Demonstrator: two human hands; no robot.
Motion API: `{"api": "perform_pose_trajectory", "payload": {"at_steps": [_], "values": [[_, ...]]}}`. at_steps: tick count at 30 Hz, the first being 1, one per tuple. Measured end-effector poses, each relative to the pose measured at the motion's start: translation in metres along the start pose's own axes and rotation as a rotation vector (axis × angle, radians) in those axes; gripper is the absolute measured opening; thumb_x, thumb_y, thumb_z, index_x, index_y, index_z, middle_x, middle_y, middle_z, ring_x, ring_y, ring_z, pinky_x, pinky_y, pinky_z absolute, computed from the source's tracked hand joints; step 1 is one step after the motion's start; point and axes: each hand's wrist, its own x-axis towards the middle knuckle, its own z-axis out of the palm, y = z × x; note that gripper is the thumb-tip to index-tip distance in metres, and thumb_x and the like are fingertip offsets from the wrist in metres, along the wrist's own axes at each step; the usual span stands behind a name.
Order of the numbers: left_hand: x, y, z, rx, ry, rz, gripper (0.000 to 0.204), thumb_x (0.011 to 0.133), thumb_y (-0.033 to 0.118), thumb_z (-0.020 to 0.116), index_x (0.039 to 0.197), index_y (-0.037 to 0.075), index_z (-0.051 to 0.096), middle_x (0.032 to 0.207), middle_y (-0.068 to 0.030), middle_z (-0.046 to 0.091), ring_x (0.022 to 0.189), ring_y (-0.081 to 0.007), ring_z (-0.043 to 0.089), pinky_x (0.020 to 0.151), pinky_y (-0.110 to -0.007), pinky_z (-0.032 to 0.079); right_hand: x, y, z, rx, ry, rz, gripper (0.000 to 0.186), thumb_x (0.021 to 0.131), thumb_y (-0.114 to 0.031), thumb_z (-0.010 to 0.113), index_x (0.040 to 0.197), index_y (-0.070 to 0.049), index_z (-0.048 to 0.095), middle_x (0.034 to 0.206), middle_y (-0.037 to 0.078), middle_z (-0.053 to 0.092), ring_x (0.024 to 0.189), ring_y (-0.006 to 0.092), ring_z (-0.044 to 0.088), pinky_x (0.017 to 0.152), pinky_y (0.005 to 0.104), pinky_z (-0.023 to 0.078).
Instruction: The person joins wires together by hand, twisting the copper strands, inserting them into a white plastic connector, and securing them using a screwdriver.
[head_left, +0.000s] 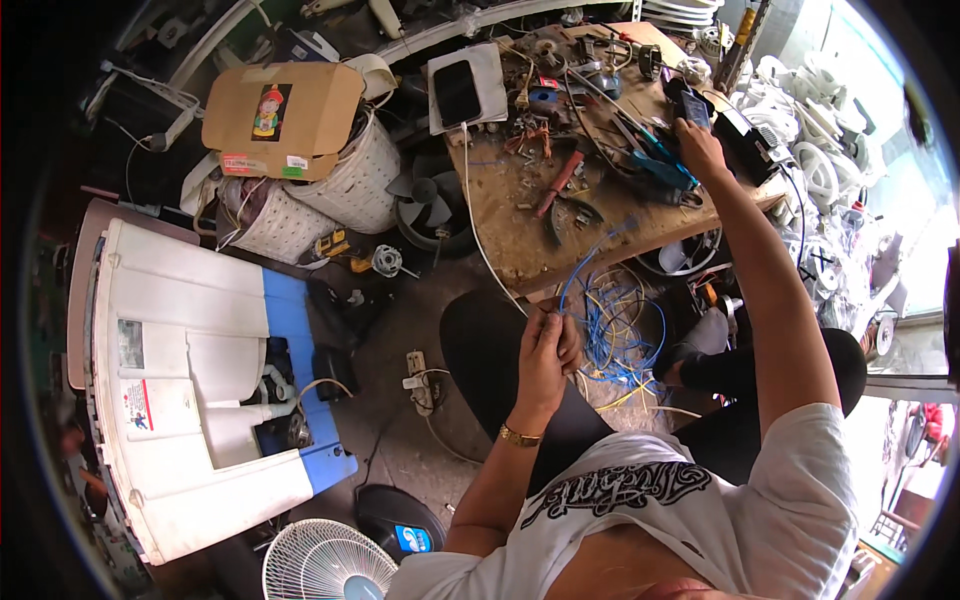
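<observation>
A length of blue wire [583, 262] is held in the left hand [545, 358] over the person's lap, its fingers closed and the wire pinched between thumb and forefinger; from there the wire is bent upward over the near edge of the wooden desk [500, 225]. The right arm is stretched across the desk's right side, and a small dark device [692, 108] at its far corner is met by the right hand [702, 150], whose fingers are partly curled; whether the device is gripped or only touched cannot be told. A black boxy unit [750, 142] is placed just beside that hand, to its right. Nearer the middle of the desk, a blue-handled tool [660, 168] and a red-handled tool [562, 184] are laid among loose parts. At the desk's left, a black flat-screened device [458, 92] is rested on a pale sheet, with a white cable [474, 205] run from it down over the edge. Below the desk, blue and yellow wires [622, 335] are heaped in a tangle near the person's foot. To the left, a cardboard box [232, 115] is set on white baskets [372, 165].
</observation>
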Motion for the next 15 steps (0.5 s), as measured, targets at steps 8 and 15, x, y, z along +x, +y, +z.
{"api": "perform_pose_trajectory", "payload": {"at_steps": [8,15], "values": [[-0.008,-0.007,-0.001,-0.015,0.018,-0.064,0.015,0.105,0.02,0.042,0.105,0.006,0.049,0.067,0.0036,0.035,0.052,-0.0043,0.029,0.046,-0.02,0.023,-0.042,-0.026,-0.054,0.507,0.394,0.475,0.04,0.09,-0.017,0.05,0.128,-0.002,0.052,0.098,0.021,0.067,0.084,0.0397,0.065,0.073,0.0474,0.051],[-0.021,-0.017,-0.009,-0.004,-0.013,0.014,0.015,0.105,0.024,0.045,0.106,0.01,0.049,0.068,0.0039,0.037,0.052,-0.004,0.028,0.045,-0.02,0.022,-0.224,-0.146,-0.163,1.803,-0.166,0.41,0.029,0.099,-0.032,0.054,0.113,-0.007,0.055,0.097,0.007,0.061,0.082,0.0156,0.06,0.072,0.0282,0.049]]}}
